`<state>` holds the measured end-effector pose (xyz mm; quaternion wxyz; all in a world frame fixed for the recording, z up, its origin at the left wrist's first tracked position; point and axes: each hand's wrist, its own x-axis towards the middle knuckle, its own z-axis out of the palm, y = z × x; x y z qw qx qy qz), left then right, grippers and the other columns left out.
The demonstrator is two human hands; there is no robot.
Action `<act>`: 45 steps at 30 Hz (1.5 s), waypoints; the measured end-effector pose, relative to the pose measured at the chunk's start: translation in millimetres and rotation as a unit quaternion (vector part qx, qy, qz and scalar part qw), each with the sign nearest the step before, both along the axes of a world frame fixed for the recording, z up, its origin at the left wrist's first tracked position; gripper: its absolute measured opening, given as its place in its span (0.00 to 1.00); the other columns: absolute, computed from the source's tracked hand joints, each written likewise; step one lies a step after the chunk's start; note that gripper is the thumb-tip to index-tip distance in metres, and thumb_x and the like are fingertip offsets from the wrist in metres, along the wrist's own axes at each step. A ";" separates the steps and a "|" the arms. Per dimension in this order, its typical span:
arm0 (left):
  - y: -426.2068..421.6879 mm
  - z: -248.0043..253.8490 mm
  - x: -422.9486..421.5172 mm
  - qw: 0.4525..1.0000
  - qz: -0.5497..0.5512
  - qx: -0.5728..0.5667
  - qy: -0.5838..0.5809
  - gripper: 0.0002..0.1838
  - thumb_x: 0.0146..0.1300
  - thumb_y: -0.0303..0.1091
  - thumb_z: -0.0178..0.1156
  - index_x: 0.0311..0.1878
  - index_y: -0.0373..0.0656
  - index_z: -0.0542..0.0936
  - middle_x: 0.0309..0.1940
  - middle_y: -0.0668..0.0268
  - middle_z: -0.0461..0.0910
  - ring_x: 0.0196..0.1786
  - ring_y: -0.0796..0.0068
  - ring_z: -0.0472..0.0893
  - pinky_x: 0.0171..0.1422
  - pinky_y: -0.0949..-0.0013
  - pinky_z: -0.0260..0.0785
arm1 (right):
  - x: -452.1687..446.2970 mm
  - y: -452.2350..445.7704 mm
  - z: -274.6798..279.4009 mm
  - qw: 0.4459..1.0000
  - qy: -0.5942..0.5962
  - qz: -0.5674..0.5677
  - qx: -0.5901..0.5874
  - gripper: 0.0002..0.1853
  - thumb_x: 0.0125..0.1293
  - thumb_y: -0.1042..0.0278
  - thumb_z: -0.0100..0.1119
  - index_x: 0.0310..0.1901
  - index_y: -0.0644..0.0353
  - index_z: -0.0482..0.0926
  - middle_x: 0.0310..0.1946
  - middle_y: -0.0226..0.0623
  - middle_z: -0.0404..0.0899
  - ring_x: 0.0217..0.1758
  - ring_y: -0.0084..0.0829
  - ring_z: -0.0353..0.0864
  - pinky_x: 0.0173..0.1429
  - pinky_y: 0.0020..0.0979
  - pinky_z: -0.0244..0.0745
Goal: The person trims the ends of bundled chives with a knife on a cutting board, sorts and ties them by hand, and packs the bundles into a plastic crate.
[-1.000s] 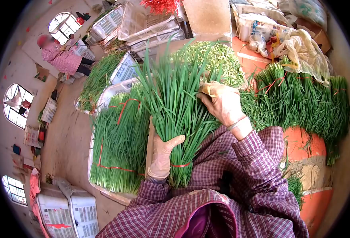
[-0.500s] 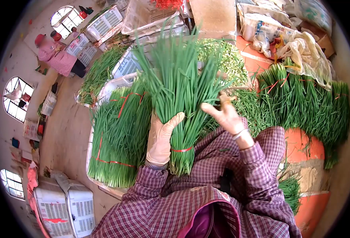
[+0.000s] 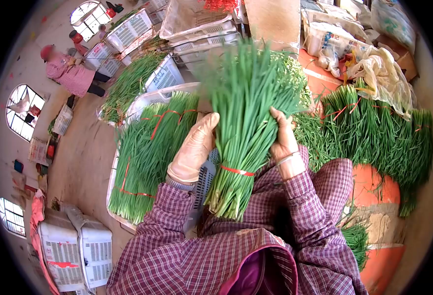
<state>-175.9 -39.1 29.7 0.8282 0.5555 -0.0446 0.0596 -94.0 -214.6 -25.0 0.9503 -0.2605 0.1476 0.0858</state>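
Observation:
A thick bunch of green chives [image 3: 246,128] stands upright above my lap, leaf tips pointing away from me and blurred. A red band [image 3: 237,170] ties it near the cut ends. My left hand [image 3: 194,150], in a pale glove, presses on the left side of the bunch. On the other side, my right hand [image 3: 283,140] grips the leaves with the thumb up; a bracelet circles that wrist. To the left, a white crate [image 3: 133,110] holds tied chive bunches [image 3: 150,152] with red bands.
Banded chive bunches [image 3: 378,128] lie on the right, partly under clear plastic [image 3: 381,73]. Loose trimmings [image 3: 314,140] lie beside my right hand. Stacked white crates [image 3: 201,37] stand ahead. A person in a pink checked top [image 3: 69,73] is at the far left.
My right hand has come in from the right and closed on the leaves. The bunch has shifted right and tilted slightly, and my left hand has moved up along it.

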 end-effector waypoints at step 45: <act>41.7 -2.1 -27.0 0.990 -0.121 0.058 -0.038 0.57 0.47 0.52 0.82 0.77 0.43 0.62 0.68 0.65 0.72 0.69 0.72 0.69 0.75 0.63 0.60 | -88.2 19.2 61.2 0.697 -0.467 0.110 -0.533 0.35 0.73 0.41 0.57 0.57 0.75 0.74 0.52 0.63 0.79 0.59 0.57 0.76 0.67 0.43 0.68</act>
